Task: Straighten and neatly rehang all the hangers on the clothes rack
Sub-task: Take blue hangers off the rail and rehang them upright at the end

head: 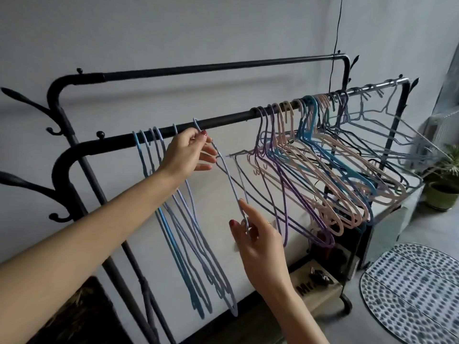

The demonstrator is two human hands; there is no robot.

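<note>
My left hand (188,152) pinches the lilac hanger (229,180) at its neck just under the front rail (223,121), my right hand (253,234) pinches its lower end, so I should square it before letting go.

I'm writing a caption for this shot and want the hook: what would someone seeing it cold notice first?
Probably the tangled fan of pink, blue and purple hangers crowded askew on the right half of the front rail. Next, the two hands mid-frame on one lilac hanger: the left hand pinches its hook at the rail, the right hand holds its lower end. Left of them, a few hangers already hang straight.
</note>
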